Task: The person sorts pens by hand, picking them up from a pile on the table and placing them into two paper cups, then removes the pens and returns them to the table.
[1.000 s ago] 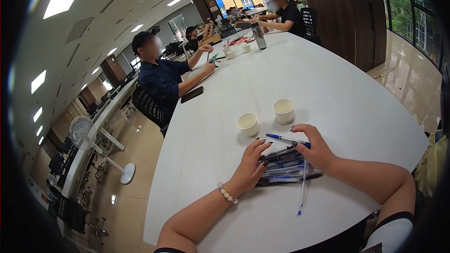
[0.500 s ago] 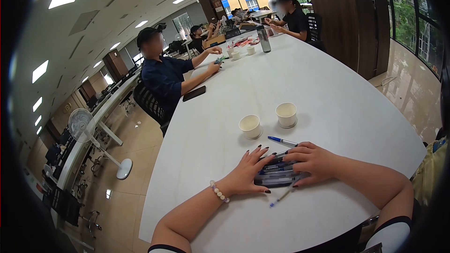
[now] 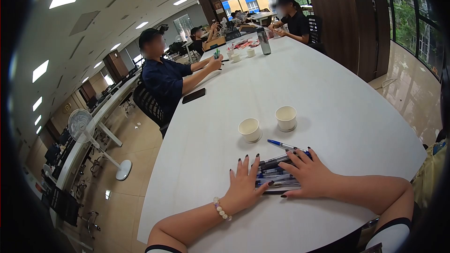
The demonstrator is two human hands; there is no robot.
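Several pens point(image 3: 276, 176) lie in a loose pile on the white table, between my two hands. My left hand point(image 3: 243, 185), a beaded bracelet at its wrist, has its fingers spread at the pile's left side. On the other side my right hand point(image 3: 311, 175) is spread too, its fingers over the pile's right end and partly hiding it. A blue-capped pen point(image 3: 281, 144) lies apart, just beyond the pile. Two white paper cups, a left one point(image 3: 249, 130) and a right one point(image 3: 286, 118), stand upright farther forward.
Along the left edge of the table point(image 3: 337, 93) sits a person point(image 3: 164, 75) holding green pens, beside a dark phone point(image 3: 194, 96). A bottle point(image 3: 264, 41), more cups and red items are at the far end, near another person point(image 3: 295, 23). A fan point(image 3: 82, 125) stands left.
My hands have opened flatter around the pile, and the pens between them have shifted. The pen that stuck out toward me no longer shows there. The seated person's hands have come together and lifted.
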